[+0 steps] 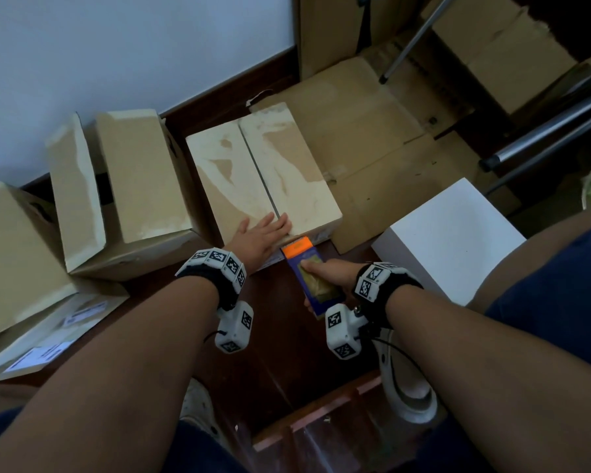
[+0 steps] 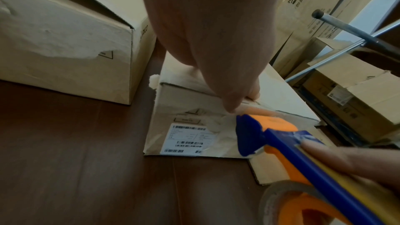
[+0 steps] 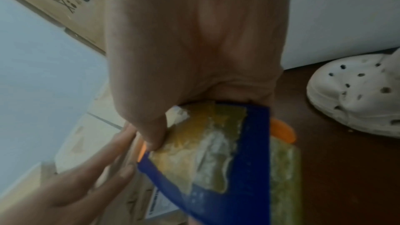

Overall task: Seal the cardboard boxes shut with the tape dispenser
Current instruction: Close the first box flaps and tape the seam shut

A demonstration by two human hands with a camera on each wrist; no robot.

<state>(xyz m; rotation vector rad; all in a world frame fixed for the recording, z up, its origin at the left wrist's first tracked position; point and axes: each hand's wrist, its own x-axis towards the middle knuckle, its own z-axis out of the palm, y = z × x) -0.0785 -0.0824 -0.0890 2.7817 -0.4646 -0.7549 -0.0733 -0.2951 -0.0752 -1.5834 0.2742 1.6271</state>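
From the head view, the left hand (image 1: 260, 235) lay flat, fingers straight, on the near edge of the middle box (image 1: 263, 175), whose flaps met at a seam that looked untaped. The right hand (image 1: 331, 278) gripped the tape dispenser (image 1: 309, 274) just below that edge. Two more boxes (image 1: 123, 186) to the left stood with flaps up, so most sealing seemed left.

In the left wrist view, the dispenser's nose (image 2: 259, 131) touched the box's front wall (image 2: 186, 136) beside the fingertips (image 2: 229, 107).

In the right wrist view, the thumb (image 3: 149, 131) pressed the dispenser's top (image 3: 216, 151).
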